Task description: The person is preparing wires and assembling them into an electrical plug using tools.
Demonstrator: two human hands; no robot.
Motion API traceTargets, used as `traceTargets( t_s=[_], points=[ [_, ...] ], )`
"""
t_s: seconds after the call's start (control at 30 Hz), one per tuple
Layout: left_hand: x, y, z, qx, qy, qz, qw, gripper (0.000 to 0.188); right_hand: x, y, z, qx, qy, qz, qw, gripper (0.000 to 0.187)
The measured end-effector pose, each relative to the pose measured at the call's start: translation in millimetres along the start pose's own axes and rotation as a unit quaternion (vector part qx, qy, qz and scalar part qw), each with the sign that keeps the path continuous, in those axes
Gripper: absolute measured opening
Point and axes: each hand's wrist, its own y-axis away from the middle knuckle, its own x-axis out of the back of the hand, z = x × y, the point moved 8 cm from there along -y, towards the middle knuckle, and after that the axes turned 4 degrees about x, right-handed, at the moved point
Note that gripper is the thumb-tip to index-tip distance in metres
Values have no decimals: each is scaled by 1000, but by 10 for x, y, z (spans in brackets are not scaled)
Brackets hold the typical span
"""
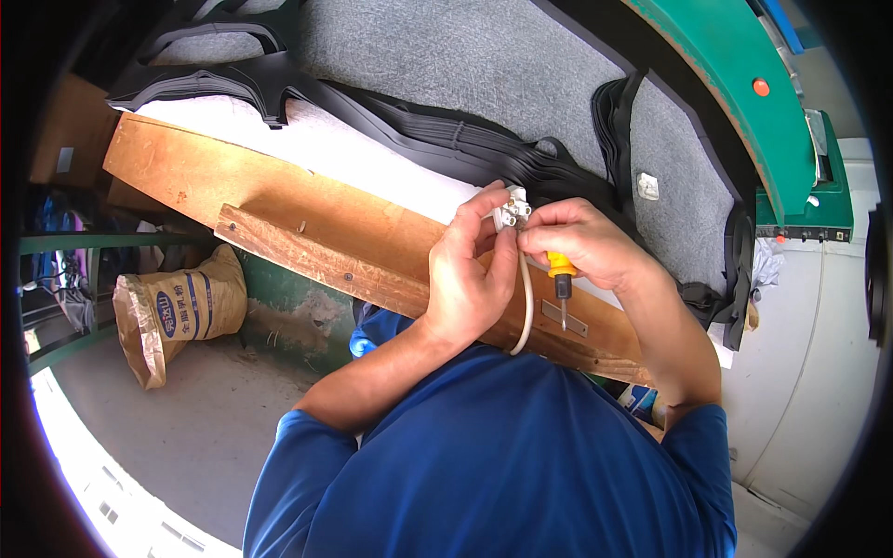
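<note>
Between the thumb and fingers of my left hand is a small white electrical fitting with round metal-looking terminals. A white cable hangs from beside it and curves down toward my shirt. My right hand is closed, its thumb and index finger pinched at the fitting's right side. Anything tiny in that pinch is hidden. Tucked under the right hand's curled fingers is a screwdriver with a yellow handle and black collar, its metal shaft pointing toward me.
Beneath my hands runs a wooden bench edge with a raised strip. Beyond it lie stacked black cut sheets and grey felt-like material. A green machine with a red button stands at right. A brown paper sack sits lower left.
</note>
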Motion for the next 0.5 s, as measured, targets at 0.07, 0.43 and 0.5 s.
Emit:
traceTargets(
  t_s=[0.07, 0.43, 0.5],
  points=[
    [11, -8, 16, 4, -11, -2, 1000, 34, 6, -9, 1, 1, 9, 5, 1000, 14],
    [15, 1, 16, -7, -4, 8, 1000, 35, 13, -24, 18, 5, 3, -6, 1000, 16],
    [19, -6, 51, -24, -31, 6, 999, 34, 16, -20, 17, 0, -2, -4, 1000, 16]
  ],
)
